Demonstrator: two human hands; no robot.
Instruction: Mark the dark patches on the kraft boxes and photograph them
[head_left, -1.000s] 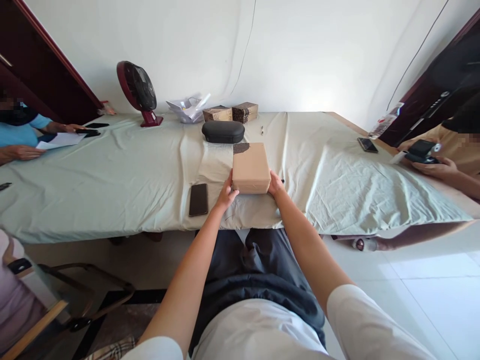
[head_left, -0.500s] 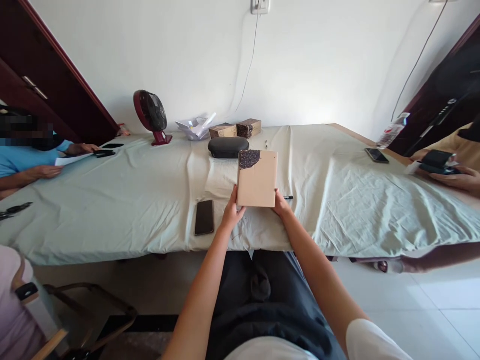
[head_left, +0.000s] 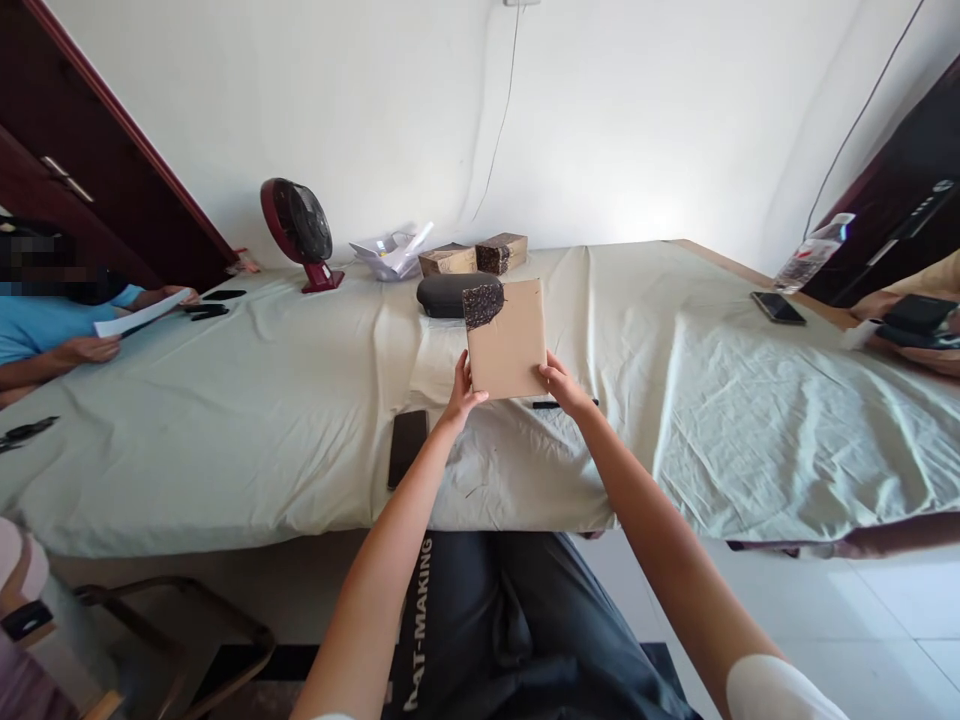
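Observation:
Between my two hands is a flat brown cardboard box [head_left: 510,345], its broad face toward me and slightly tilted. A dark scribbled patch covers its upper left corner. My left hand [head_left: 461,392] grips the box's lower left edge, and my right hand [head_left: 561,382] grips its lower right edge with the thumb on the front. Just below the box a black pen [head_left: 546,405] lies on the cloth. A dark phone [head_left: 407,448] rests on the table near my left forearm. Behind the box sits a black oval case [head_left: 442,296], partly covered by it.
Against the wall stand two cardboard boxes [head_left: 501,253], a clear plastic tray with papers [head_left: 390,256] and a red fan [head_left: 304,225]. At the right are another phone [head_left: 778,308], a bottle [head_left: 812,258] and a person's hands. A person at the left holds paper [head_left: 142,313].
The cardboard box has risen a little, shifted left and tipped counterclockwise in my hands. More of the pen shows beneath it. My view has tilted slightly.

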